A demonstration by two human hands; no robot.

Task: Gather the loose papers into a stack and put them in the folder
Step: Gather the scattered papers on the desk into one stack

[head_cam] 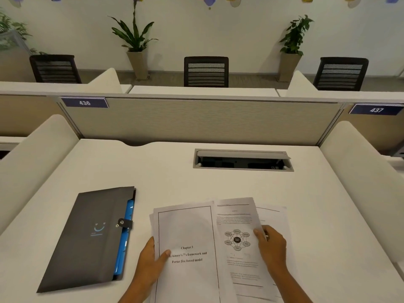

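Note:
Several printed papers lie fanned out near the front of the white desk. The top-left sheet reads "Chapter 3"; to its right lies a sheet with a circular diagram, and more sheets stick out beyond it. My left hand grips the left edge of the Chapter 3 sheet, thumb on top. My right hand presses on the right side of the diagram sheet, fingers curled over its edge. A dark grey folder with a snap strap lies closed to the left, blue inserts showing at its right edge.
A recessed cable box with its lid raised sits in the desk behind the papers. Padded white dividers flank the desk on both sides, and a beige partition closes off the back. Chairs and potted plants stand beyond it.

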